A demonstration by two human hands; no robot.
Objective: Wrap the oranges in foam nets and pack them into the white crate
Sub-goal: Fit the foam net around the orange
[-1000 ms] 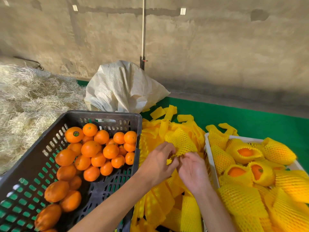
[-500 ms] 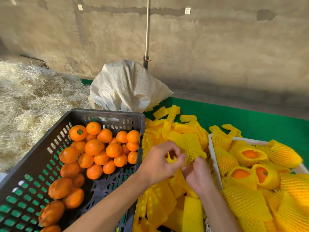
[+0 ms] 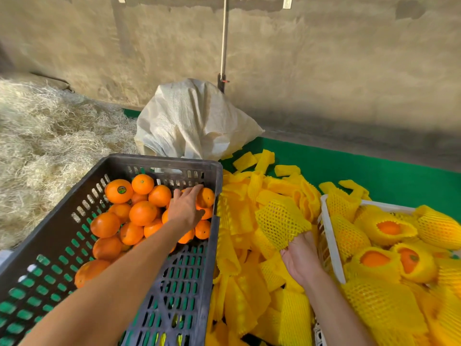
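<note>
While the left hand reaches, fingers extended, over the bare oranges in the dark crate, the right hand grips an opened yellow foam net beside the white crate of wrapped oranges.

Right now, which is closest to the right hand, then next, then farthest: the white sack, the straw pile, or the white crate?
From the right hand:
1. White crate, just beside it on the right.
2. White sack, behind the black crate, by the wall.
3. Straw pile, far left.
</note>
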